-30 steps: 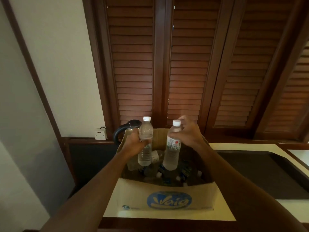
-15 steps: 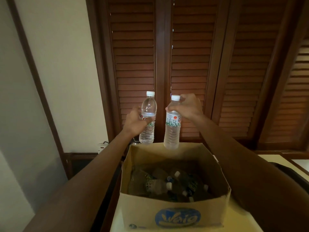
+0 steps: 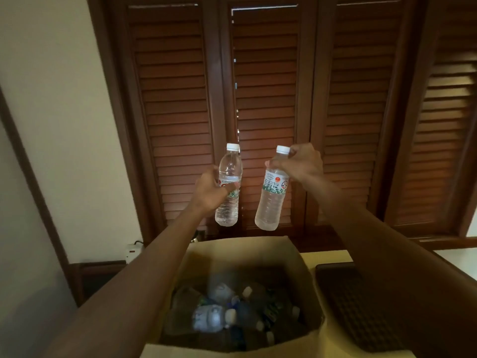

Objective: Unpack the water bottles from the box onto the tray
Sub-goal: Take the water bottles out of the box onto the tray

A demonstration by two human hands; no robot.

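Two bottles farther apart than before

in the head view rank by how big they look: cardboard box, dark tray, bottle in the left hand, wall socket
1. cardboard box, nearest the camera, which helps it
2. dark tray, partly hidden by the right arm
3. bottle in the left hand
4. wall socket

Room dim, warm cast. Daylight leaks through the slats of the louvred shutters at far right; thin bright slits at the centre seam. Box interior in deep shadow, contents soft and blurred. Wide-angle bowing along the frame edges. No glare.
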